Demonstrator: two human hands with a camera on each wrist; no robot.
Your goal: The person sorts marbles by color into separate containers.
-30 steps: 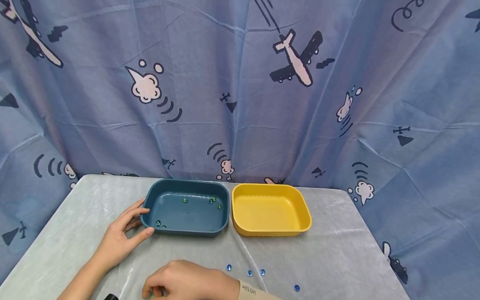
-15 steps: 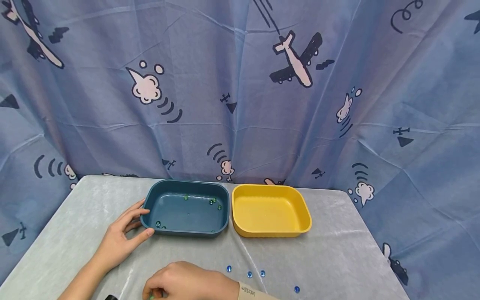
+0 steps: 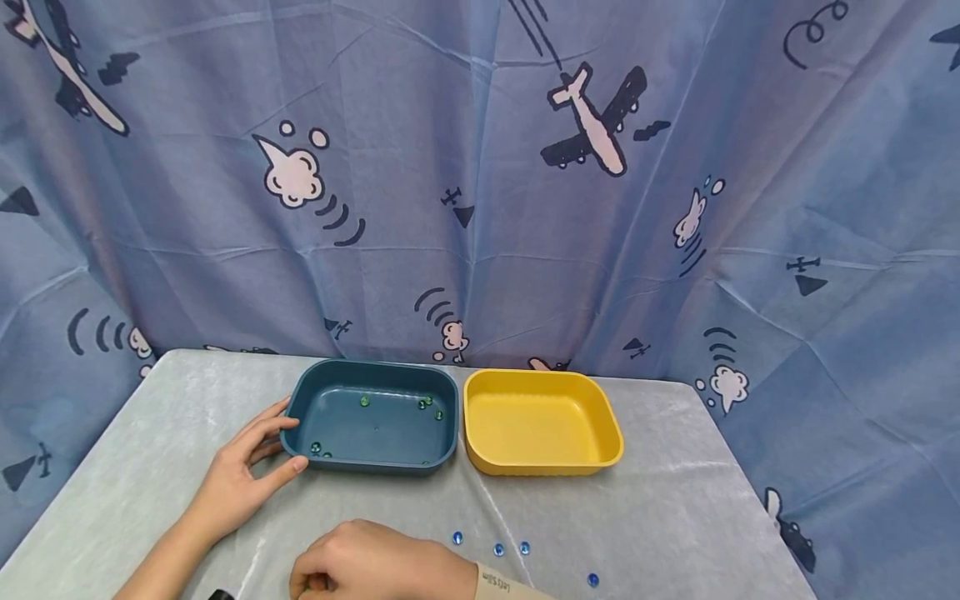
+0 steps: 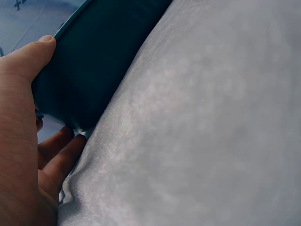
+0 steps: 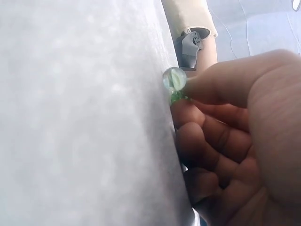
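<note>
At the left end of a dark teal tray (image 3: 375, 429), my left hand (image 3: 240, 479) grips the near corner. Its thumb (image 4: 42, 47) lies at the rim and the other fingers reach round the side. Close to the table's front, my right hand (image 3: 375, 558) is low with curled fingers. In the right wrist view, its thumb and forefinger pinch a clear glass marble (image 5: 174, 79) with a pale green swirl. A brighter green bit (image 5: 178, 97) shows just below, too small to make out. Several green marbles (image 3: 365, 401) lie inside the teal tray.
A yellow tray (image 3: 543, 425) stands right beside the teal one. Several blue marbles (image 3: 498, 550) are scattered on the grey cloth-covered table (image 3: 675, 500), right of my right hand. A printed blue curtain (image 3: 480, 208) hangs behind. A small black object (image 3: 221, 595) pokes in at the bottom edge.
One green marble in the teal tray has rolled a little to the left. My right hand has shifted slightly right, still pinching. The left hand stays put.
</note>
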